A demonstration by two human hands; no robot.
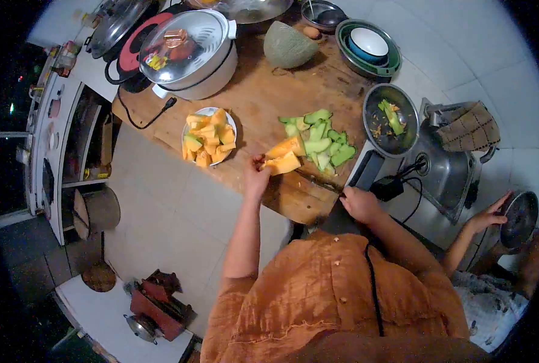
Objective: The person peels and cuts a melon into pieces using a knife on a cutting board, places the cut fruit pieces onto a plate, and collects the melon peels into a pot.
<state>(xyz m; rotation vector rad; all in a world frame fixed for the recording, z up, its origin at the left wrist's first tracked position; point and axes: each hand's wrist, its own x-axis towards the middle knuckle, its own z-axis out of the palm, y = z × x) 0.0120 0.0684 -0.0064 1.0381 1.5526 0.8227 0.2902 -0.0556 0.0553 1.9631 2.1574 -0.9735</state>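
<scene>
My left hand (pixel 257 175) is closed on a piece of orange melon (pixel 283 164) near the front edge of the wooden board. Another orange melon piece (pixel 286 147) lies just behind it. My right hand (pixel 360 203) grips the handle of a knife (pixel 319 183), whose dark blade points left toward the melon. Green peels (pixel 322 142) are heaped behind the blade. To the left, a white plate (pixel 233 121) holds cut orange chunks (pixel 209 136).
A lidded white pot (pixel 209 75), a melon half (pixel 289 45) and nested bowls (pixel 390 68) stand at the back. Right are a metal bowl (pixel 378 97), a scale (pixel 366 169) and a sink (pixel 445 187). Another person's hand (pixel 484 219) holds a round dark object (pixel 519 221).
</scene>
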